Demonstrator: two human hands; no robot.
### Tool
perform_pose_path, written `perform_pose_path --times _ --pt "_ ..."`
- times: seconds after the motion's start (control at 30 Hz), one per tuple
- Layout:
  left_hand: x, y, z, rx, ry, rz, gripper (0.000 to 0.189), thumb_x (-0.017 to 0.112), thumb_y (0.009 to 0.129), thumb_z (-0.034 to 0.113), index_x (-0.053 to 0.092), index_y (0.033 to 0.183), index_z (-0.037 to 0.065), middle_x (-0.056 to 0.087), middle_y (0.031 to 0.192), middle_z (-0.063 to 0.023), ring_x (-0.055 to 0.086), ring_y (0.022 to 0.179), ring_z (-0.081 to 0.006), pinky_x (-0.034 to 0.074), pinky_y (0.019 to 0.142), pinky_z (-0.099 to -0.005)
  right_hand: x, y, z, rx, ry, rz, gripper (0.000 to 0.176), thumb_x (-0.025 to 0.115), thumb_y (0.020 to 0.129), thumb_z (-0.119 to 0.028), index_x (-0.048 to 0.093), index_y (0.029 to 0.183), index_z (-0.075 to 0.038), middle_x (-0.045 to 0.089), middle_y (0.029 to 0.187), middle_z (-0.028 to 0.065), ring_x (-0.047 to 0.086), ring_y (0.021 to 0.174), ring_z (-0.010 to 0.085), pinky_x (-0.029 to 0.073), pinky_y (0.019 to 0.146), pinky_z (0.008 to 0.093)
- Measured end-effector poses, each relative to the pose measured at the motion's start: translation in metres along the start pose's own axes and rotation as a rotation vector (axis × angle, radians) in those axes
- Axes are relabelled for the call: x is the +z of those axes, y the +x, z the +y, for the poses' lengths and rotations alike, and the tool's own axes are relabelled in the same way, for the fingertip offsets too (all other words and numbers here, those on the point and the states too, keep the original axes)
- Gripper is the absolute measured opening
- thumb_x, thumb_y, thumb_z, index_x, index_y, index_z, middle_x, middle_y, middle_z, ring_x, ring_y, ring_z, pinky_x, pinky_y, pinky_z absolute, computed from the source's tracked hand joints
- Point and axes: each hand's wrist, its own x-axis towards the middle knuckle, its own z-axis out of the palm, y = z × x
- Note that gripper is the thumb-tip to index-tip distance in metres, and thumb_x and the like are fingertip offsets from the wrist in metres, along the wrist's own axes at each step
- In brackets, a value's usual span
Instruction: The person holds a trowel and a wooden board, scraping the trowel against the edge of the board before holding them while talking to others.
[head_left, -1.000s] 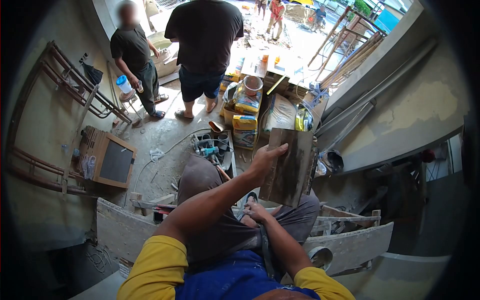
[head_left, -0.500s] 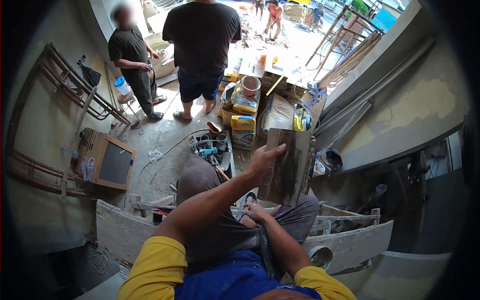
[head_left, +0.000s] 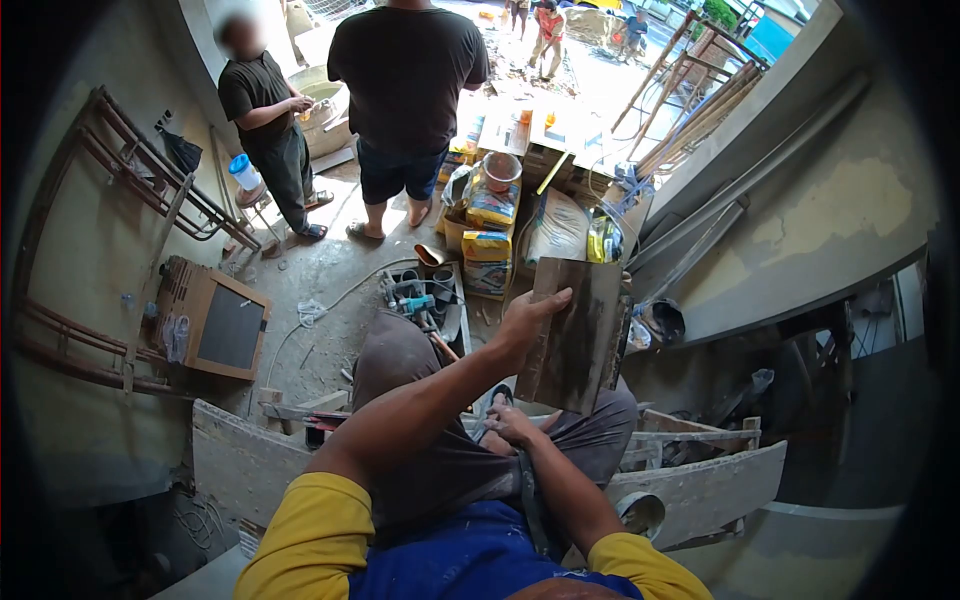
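Note:
My left hand (head_left: 532, 325) is closed on a flat, dark-stained rectangular board (head_left: 578, 335), thumb over its front face and the other fingers hidden behind it. The board is held upright above my right knee. Lower down, my right hand (head_left: 513, 426) rests by my bare foot (head_left: 494, 444) between my bent legs. Its fingers look loosely spread, with nothing visible in them. A sandal (head_left: 502, 395) shows just beyond that hand.
I sit on a worn plank (head_left: 240, 445). Ahead lie a tool box (head_left: 455, 325) with power tools, stacked yellow bags (head_left: 487, 262) and a bucket (head_left: 501, 170). Two people (head_left: 405, 90) (head_left: 265, 110) stand ahead to the left. A framed cabinet (head_left: 232, 325) sits left; metal frames lean on the wall.
Both my hands and the board stay in place. The standing person at the left has brought their hands together at the chest; the other standing person has shifted slightly right.

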Motion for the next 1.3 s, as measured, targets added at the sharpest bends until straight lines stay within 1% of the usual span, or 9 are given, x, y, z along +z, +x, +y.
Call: perform_pose_path --times 0.03,0.47,0.77,0.83,0.97,1.07,1.3 --pt "0.0008 -0.0005 0.0004 -0.003 -0.014 0.007 0.036 0.066 0.082 0.032 0.056 0.102 0.003 0.061 0.091 -0.0058 0.059 0.080 -0.0144 0.049 0.072 -0.0299 -0.0002 -0.0004 -0.0008 -0.001 -0.002 0.004 0.043 0.062 0.082 -0.030 0.058 0.112 0.000 0.059 0.108 0.0209 0.056 0.102 0.0330 0.044 0.087 0.0385" --pt "0.0045 -0.0046 0.0032 0.017 -0.011 0.014 0.036 0.065 0.082 0.032 0.057 0.103 0.003 0.061 0.090 -0.0057 0.060 0.079 -0.0138 0.049 0.071 -0.0293 -0.0023 -0.0023 -0.0051 0.012 0.013 0.002 0.039 0.061 0.082 -0.028 0.058 0.112 -0.002 0.058 0.111 0.0209 0.054 0.107 0.0341 0.042 0.090 0.0395" --pt "0.0016 -0.0017 0.0009 0.021 -0.001 0.018 0.037 0.066 0.082 0.032 0.056 0.103 0.003 0.061 0.090 -0.0053 0.059 0.078 -0.0137 0.049 0.071 -0.0292 -0.0030 -0.0028 -0.0071 0.011 0.008 0.005 0.040 0.061 0.082 -0.026 0.057 0.113 0.000 0.058 0.111 0.0219 0.054 0.107 0.0335 0.042 0.091 0.0387" --pt "-0.0004 -0.0003 0.0001 0.013 0.036 0.004 0.038 0.062 0.084 0.034 0.055 0.106 0.004 0.061 0.093 -0.0054 0.061 0.081 -0.0142 0.050 0.073 -0.0292 -0.0034 -0.0029 -0.0085 0.012 0.008 0.006 0.040 0.061 0.082 -0.026 0.057 0.113 0.000 0.058 0.111 0.0221 0.054 0.107 0.0337 0.042 0.091 0.0387" --pt "0.0009 -0.0006 -0.0002 0.031 0.028 0.002 0.037 0.063 0.084 0.034 0.055 0.105 0.005 0.062 0.093 -0.0052 0.061 0.081 -0.0140 0.050 0.073 -0.0290 -0.0028 -0.0014 -0.0063 0.044 0.034 -0.010 0.041 0.062 0.082 -0.027 0.057 0.113 0.000 0.057 0.112 0.0221 0.054 0.107 0.0340 0.042 0.091 0.0388" --pt "0.0029 -0.0032 0.0017 0.026 0.012 0.002 0.036 0.063 0.084 0.034 0.056 0.104 0.005 0.062 0.092 -0.0052 0.061 0.080 -0.0142 0.050 0.072 -0.0288 -0.0006 -0.0001 -0.0032 0.009 0.028 0.007 0.042 0.062 0.082 -0.028 0.058 0.113 0.000 0.058 0.111 0.0220 0.054 0.106 0.0344 0.042 0.090 0.0392" --pt "0.0012 -0.0021 0.0013 0.012 0.029 0.002 0.036 0.063 0.084 0.034 0.057 0.104 0.004 0.062 0.091 -0.0056 0.062 0.079 -0.0146 0.050 0.071 -0.0294 -0.0035 -0.0035 -0.0085 0.023 0.023 0.013 0.041 0.062 0.082 -0.028 0.058 0.112 -0.001 0.058 0.110 0.0218 0.054 0.105 0.0351 0.042 0.090 0.0395"
